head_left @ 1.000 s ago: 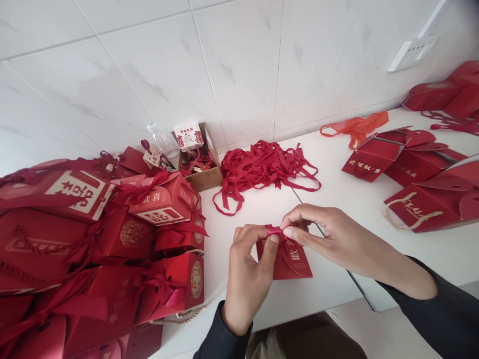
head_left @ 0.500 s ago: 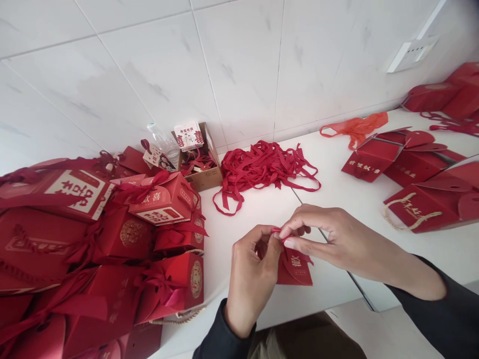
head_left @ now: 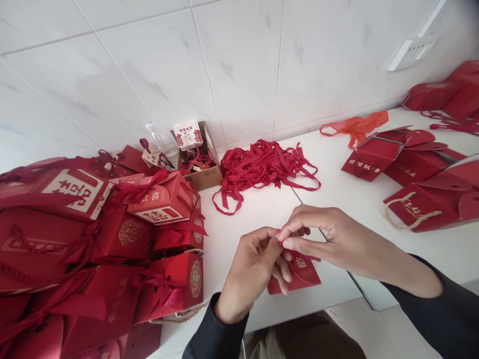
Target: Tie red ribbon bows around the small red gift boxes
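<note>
Red ribbon (head_left: 278,232) is pinched by our 2 hands, left hand (head_left: 254,264) and right hand (head_left: 325,237) both closed on it, just above the small red box (head_left: 305,273) lying near the white counter (head_left: 239,219) front edge.

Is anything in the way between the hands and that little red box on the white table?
No, nothing visible is in the way. The left hand and right hand are both on the small red box, fingers pinching at its top. The ribbon pile lies apart, farther back.

White tiled wall (head_left: 232,60); white countertop (head_left: 359,199)
</note>
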`<state>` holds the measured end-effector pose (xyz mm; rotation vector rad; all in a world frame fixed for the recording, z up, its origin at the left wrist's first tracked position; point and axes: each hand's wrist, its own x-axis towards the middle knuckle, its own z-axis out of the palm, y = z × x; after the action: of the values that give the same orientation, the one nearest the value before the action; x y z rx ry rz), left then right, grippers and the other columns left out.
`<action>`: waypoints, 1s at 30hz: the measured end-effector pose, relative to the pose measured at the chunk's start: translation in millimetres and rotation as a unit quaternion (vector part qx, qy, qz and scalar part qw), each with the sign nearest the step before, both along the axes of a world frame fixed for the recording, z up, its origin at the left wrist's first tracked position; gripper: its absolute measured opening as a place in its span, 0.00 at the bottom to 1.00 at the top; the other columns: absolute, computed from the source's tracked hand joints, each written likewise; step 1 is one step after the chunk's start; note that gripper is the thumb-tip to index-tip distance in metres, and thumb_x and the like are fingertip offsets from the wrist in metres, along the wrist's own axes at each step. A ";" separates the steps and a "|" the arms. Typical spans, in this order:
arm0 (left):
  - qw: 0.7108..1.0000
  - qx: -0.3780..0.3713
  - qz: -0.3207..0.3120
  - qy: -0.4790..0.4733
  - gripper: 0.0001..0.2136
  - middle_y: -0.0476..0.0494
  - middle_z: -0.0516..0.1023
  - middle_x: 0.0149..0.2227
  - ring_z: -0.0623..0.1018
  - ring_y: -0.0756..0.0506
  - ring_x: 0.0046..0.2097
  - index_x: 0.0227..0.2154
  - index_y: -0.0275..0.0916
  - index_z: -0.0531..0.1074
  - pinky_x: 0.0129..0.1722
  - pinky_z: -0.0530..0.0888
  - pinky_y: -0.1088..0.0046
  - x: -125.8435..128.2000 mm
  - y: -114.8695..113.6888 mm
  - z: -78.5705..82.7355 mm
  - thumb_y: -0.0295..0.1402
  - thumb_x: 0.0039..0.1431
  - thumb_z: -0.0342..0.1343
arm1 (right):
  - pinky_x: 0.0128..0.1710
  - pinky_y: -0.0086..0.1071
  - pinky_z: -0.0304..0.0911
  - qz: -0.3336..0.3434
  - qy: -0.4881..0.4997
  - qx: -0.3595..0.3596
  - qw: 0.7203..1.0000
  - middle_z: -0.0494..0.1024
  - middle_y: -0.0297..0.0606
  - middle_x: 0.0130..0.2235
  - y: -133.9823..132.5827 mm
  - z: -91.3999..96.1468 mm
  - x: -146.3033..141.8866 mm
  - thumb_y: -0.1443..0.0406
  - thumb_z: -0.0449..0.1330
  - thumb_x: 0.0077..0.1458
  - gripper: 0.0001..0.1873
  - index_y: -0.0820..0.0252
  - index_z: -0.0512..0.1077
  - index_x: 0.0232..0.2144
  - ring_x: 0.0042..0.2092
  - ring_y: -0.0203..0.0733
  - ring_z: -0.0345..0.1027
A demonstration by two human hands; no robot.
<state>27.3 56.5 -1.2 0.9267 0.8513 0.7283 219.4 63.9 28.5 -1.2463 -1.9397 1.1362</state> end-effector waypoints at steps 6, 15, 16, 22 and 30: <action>0.999 -0.002 0.002 -0.053 0.16 0.42 0.80 0.33 0.79 0.49 0.27 0.34 0.32 0.76 0.26 0.79 0.75 -2.7 -3.9 -0.5 0.44 0.60 0.65 | 0.41 0.31 0.67 -0.038 -0.015 -0.004 0.999 0.82 0.27 0.38 0.7 1.1 -2.8 0.57 0.64 0.65 0.04 0.47 0.78 0.38 0.40 0.37 0.73; 1.000 0.013 0.001 -0.021 0.15 0.46 0.76 0.26 0.78 0.49 0.27 0.39 0.31 0.77 0.30 0.80 0.72 -1.6 -5.8 3.6 0.42 0.64 0.61 | 0.40 0.31 0.66 -0.006 -0.016 0.033 0.999 0.78 0.29 0.41 -3.1 -1.4 -5.1 0.59 0.63 0.65 0.05 0.47 0.78 0.37 0.40 0.36 0.73; 0.999 0.013 -0.005 -0.029 0.14 0.47 0.75 0.27 0.78 0.49 0.28 0.38 0.32 0.77 0.32 0.81 0.72 -2.1 -6.5 4.6 0.42 0.62 0.63 | 0.42 0.32 0.65 -0.010 -0.018 0.053 0.998 0.77 0.30 0.41 -2.5 -3.4 -6.3 0.59 0.63 0.65 0.04 0.47 0.78 0.37 0.41 0.36 0.73; 0.999 0.029 -0.026 -0.038 0.19 0.48 0.74 0.28 0.78 0.51 0.31 0.38 0.32 0.77 0.37 0.81 0.73 -4.9 -8.9 1.5 0.47 0.60 0.66 | 0.37 0.32 0.63 -0.057 -0.004 0.010 0.998 0.76 0.29 0.36 -0.1 -10.9 -12.5 0.61 0.65 0.61 0.05 0.51 0.73 0.33 0.37 0.37 0.69; 0.999 0.007 -0.025 -0.039 0.23 0.47 0.75 0.28 0.79 0.51 0.27 0.33 0.32 0.75 0.31 0.80 0.75 -5.3 -6.6 -4.9 0.52 0.60 0.64 | 0.34 0.29 0.62 -0.019 0.098 -0.107 0.989 0.77 0.26 0.29 5.0 -20.1 -7.2 0.60 0.66 0.63 0.07 0.53 0.75 0.32 0.32 0.35 0.70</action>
<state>22.0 49.9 -6.1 0.9230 0.7523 0.7235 212.2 68.9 8.5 -1.2224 -1.6778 1.4211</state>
